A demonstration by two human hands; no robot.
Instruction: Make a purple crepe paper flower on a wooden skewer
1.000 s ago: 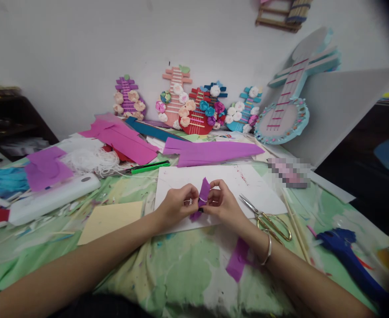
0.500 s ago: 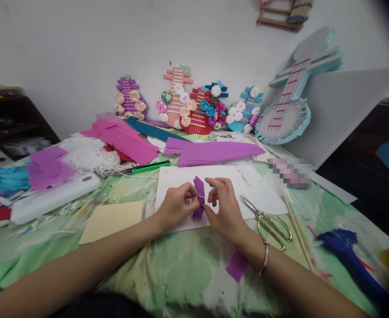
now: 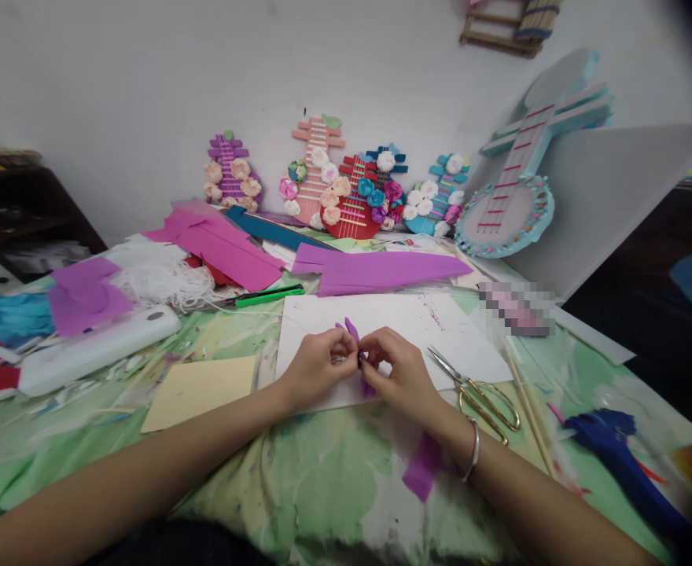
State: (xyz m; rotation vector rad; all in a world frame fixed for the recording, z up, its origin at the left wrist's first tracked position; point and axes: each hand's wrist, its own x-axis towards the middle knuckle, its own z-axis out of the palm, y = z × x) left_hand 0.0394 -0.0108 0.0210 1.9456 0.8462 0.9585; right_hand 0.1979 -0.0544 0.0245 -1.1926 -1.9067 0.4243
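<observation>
Over the white sheet (image 3: 458, 338), my left hand (image 3: 316, 365) pinches a small pleated piece of purple crepe paper (image 3: 351, 328) near its middle. My right hand (image 3: 398, 373) is closed on the same piece from the other side, fingertips meeting those of the left. The paper's ends poke out above and below the fingers; its middle is hidden. White thread runs from near the left hand toward the back left. Gold-handled scissors (image 3: 480, 393) lie slightly open to the right of my right hand. A purple paper scrap (image 3: 422, 470) rests below my right wrist.
A blue glue gun (image 3: 614, 448) lies at the right, beside thin wooden sticks (image 3: 528, 405). Behind are purple crepe sheets (image 3: 381, 271), a green cutter (image 3: 269, 295) and a white thread tangle (image 3: 166, 284). Flower-decorated paper instruments (image 3: 351, 196) lean on the wall. A yellow sheet (image 3: 201, 393) lies left.
My right hand has moved left and its fingers, spread before, have closed on the purple paper. The paper has tilted, with its lower end further right.
</observation>
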